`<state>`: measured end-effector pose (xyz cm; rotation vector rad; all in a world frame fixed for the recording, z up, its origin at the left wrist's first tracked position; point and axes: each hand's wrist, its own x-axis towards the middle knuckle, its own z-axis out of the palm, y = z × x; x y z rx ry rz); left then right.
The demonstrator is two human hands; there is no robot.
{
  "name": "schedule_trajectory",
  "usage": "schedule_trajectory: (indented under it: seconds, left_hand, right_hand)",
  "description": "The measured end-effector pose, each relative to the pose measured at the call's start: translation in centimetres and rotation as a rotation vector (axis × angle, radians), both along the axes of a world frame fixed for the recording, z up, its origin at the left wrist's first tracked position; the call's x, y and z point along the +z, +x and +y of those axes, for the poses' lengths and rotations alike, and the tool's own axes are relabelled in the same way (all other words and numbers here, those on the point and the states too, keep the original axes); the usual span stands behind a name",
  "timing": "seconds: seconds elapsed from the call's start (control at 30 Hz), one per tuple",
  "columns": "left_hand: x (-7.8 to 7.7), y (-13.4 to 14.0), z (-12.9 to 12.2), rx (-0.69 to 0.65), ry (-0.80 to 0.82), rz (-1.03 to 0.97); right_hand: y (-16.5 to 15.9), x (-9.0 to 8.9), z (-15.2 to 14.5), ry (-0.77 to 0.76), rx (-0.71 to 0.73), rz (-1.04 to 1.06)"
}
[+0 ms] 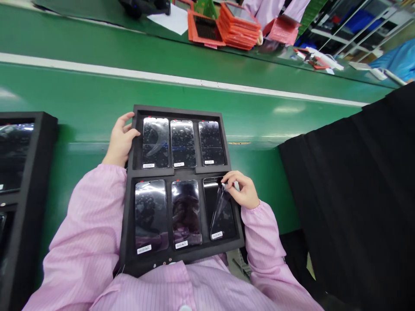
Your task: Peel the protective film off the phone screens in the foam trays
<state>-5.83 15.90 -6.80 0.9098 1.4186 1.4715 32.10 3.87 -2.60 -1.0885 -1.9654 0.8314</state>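
Note:
A black foam tray (184, 172) rests against my front and over the green bench edge, with several phone screens lying in its two rows of pockets. My left hand (120, 140) grips the tray's upper left side, thumb over the rim. At the lower right pocket, my right hand (241, 188) pinches the top corner of a clear protective film (221, 201). That film is partly lifted off the phone screen (231, 220) below it and folds diagonally across. A white label sits at the foot of this screen. Beside it lies the lower middle screen (186, 214), flat in its pocket.
Another black tray (48, 142) with screens stands at the left. Stacked black trays (350, 172) rise on the right. Across the green bench (162, 56) are orange-framed pieces (238, 28) in a stack, a white sheet (170, 19) and a person in a pink sleeve (264, 8).

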Motion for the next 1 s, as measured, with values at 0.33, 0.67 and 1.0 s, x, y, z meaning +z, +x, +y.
schedule_trajectory:
  seconds: [0.33,0.67,1.0]
  left_hand:
    - [-0.3,-0.6,0.0,0.002,-0.016,0.063]
    - [-0.5,-0.9,-0.1,0.022,-0.021,0.122]
    - [0.3,0.0,-0.6,0.03,0.052,0.452]
  right_hand:
    - [-0.8,3.0,0.8,-0.07,0.144,-0.188]
    - [-5.8,2.8,0.2,-0.641,0.245,0.014]
    - [-3.3,5.1,-1.1,-0.118,-0.285,-0.291]
